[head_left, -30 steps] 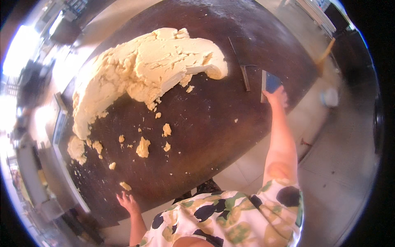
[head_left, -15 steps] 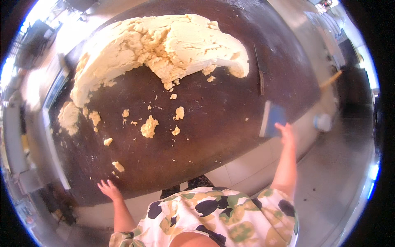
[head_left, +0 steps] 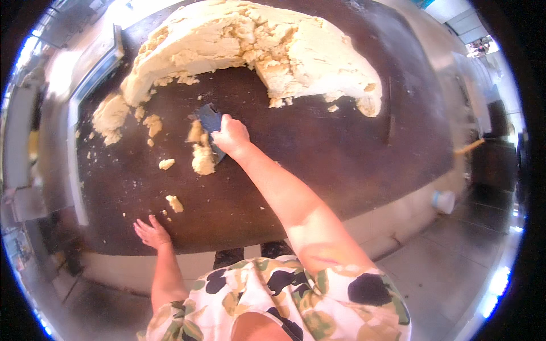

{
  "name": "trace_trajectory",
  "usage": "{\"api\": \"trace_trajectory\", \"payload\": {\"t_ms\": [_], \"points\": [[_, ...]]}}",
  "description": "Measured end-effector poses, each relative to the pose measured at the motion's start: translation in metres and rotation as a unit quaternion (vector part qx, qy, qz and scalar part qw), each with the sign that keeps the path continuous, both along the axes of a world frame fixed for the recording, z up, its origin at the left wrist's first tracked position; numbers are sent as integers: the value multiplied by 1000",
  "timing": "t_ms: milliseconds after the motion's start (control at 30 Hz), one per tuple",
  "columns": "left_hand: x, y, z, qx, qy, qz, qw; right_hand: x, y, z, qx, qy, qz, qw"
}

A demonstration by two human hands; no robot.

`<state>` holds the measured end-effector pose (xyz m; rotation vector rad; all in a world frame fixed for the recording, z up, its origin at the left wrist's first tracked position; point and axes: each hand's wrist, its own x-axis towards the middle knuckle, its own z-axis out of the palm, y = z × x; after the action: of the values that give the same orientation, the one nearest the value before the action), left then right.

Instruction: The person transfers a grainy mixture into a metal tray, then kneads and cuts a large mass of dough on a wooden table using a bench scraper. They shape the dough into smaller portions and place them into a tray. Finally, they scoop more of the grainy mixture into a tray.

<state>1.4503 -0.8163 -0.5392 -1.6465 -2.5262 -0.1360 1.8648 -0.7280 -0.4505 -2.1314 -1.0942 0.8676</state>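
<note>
My right hand (head_left: 230,135) grips a blue scraper (head_left: 208,116) at the middle of the dark tabletop (head_left: 341,165), its blade against small pale dough lumps (head_left: 203,156). My left hand (head_left: 151,232) is open near the table's front edge, fingers spread beside a small scrap of dough (head_left: 174,204). A large curved mass of pale dough (head_left: 307,57) lies across the back of the table, with a broken, crumbly middle. More loose pieces (head_left: 110,116) lie at its left end.
A long straight bar (head_left: 79,165) runs along the left side of the table. A thin dark strip (head_left: 391,113) lies right of the dough. Beyond the right edge are a yellow handle (head_left: 469,145) and a white container (head_left: 443,200) near the tiled floor (head_left: 432,250).
My right hand has swept the scraper from the table's right side to the middle, gathering loose lumps against its blade. My left hand remains open near the front edge.
</note>
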Motion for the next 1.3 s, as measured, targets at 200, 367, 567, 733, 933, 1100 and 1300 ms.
{"api": "trace_trajectory", "payload": {"t_ms": [200,367,567,733,933,1100,1300], "points": [[-1,-2,2,6,-28,-11,1000,88,-120,40,126,152,-151,969],[6,-7,5,-3,-41,-14,999,180,-386,16,105,143,-457,872],[-8,-12,-8,-13,-18,-23,1000,61,-394,-24,55,171,-489,854],[-8,-6,8,-50,-49,-25,997,-45,-132,-58,86,52,-220,970],[-24,-7,24,-30,-238,-62,969,-169,96,-9,60,-76,-85,992],[-99,25,52,40,-275,-123,953,-143,-9,32,102,-45,-126,986],[-259,89,20,97,-109,-69,987,-168,-280,5,91,302,-418,852]]}}
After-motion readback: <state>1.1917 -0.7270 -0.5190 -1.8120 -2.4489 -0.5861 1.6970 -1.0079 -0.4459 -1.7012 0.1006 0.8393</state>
